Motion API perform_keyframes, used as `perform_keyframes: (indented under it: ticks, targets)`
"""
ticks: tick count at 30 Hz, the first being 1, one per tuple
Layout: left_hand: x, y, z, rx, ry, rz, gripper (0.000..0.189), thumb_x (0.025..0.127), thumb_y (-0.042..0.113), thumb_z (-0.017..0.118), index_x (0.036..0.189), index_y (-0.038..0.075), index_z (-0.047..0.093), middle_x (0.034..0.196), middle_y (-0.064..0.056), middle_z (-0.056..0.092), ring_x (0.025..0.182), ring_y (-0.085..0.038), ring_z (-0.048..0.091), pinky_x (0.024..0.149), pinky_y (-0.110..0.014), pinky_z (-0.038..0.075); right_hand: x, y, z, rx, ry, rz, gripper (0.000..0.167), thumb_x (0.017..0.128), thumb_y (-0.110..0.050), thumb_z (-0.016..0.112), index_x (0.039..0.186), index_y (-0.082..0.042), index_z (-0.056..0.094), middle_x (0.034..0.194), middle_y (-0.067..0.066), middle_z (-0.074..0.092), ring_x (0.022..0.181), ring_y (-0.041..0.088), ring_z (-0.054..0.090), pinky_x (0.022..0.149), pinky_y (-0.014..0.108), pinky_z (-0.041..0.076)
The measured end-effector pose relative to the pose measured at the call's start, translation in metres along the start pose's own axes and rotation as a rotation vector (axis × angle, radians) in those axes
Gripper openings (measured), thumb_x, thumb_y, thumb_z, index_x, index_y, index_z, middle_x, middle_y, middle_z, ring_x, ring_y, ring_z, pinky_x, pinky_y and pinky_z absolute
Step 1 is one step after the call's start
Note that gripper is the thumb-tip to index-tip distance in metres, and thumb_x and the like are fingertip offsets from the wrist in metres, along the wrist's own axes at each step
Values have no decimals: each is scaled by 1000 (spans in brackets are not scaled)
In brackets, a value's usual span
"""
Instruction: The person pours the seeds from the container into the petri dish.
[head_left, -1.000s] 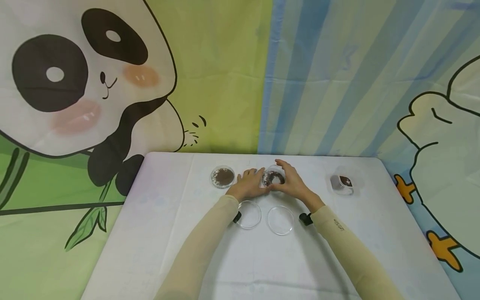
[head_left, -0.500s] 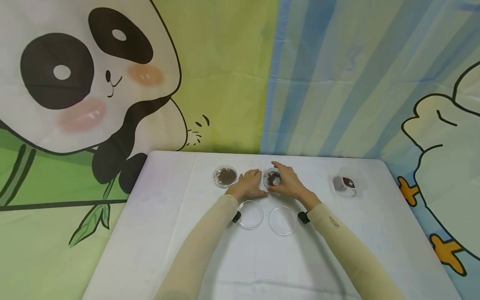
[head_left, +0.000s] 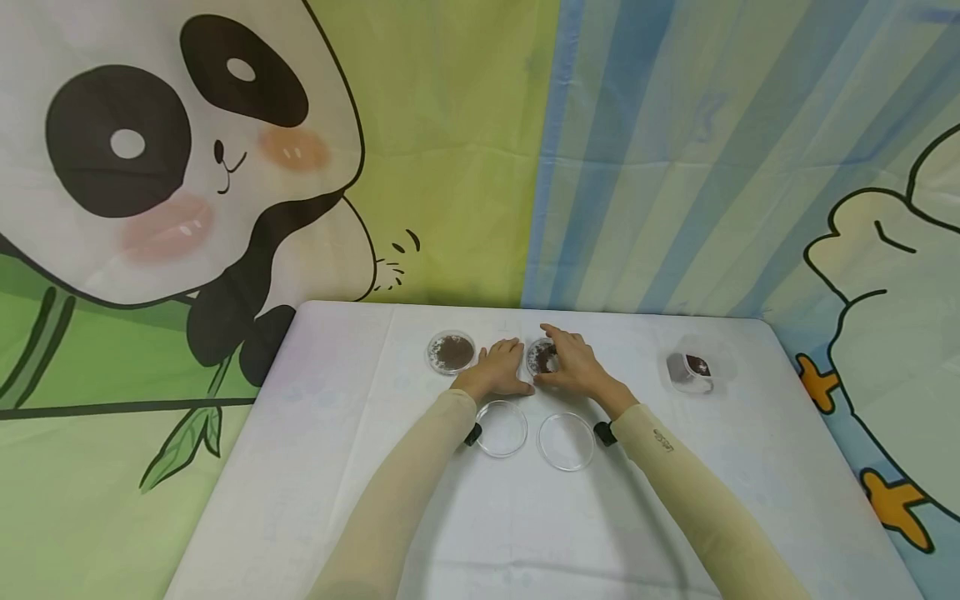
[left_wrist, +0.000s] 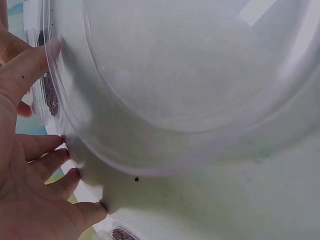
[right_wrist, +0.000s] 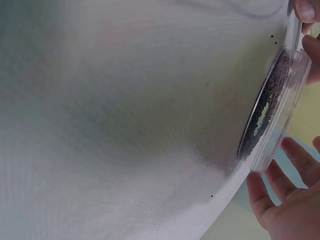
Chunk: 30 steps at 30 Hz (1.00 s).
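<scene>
In the head view, my right hand (head_left: 579,367) curves round a round clear petri dish (head_left: 538,357) of dark granules with white patches, thumb on the near side, fingers on the far side. In the right wrist view, a clear lid (right_wrist: 280,135) lies on or just above this dish, and the fingers (right_wrist: 260,197) touch its edge. My left hand (head_left: 495,369) is just left of the dish, its fingers spread and fingertips on the table; it holds nothing. Left of it lies a second petri dish (head_left: 452,352) with brown granules.
Two clear round dish parts (head_left: 502,429) (head_left: 566,442) lie on the white table (head_left: 360,492) nearer to me. A small clear container (head_left: 687,372) with brown contents stands at the right. A printed cloth (head_left: 457,150) hangs behind the table.
The clear lid, earlier offset to the right above the granules, now lines up with the dish under my right hand. My left hand has drawn slightly away from the dish. The view has shifted slightly.
</scene>
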<state>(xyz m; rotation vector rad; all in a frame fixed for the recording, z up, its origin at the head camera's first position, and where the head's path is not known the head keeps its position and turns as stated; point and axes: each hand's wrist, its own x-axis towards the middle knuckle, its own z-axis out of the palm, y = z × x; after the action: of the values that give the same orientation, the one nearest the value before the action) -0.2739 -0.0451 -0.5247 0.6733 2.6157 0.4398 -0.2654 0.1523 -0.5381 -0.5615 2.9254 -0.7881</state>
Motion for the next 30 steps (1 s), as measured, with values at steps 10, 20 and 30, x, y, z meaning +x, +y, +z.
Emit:
perform_keyframes:
  ticks: [10,20,30]
  targets:
    - [-2,-2,2,-13,-4,4,91,90,46,71,157,4,27,164,-12,21,150,-31,16,117,-59,14,-2,-2,0,-22,-11,9,98,79,-34,86,155,-7,31,147,22,45,131,46,40,103,66,34]
    - [-10,-2,0,-76,32,6,85,93,47,68,157,5,31,163,-15,22,150,-29,18,119,-45,19,-15,-2,-7,55,26,59,89,85,-34,82,153,-6,33,147,26,40,134,47,35,107,65,30]
    - [-41,0,-2,-98,130,74,81,95,49,65,156,7,33,160,-15,31,147,-28,27,117,-40,25,-46,-1,-22,125,126,84,78,89,-31,78,151,-6,37,143,24,44,133,46,37,105,65,32]
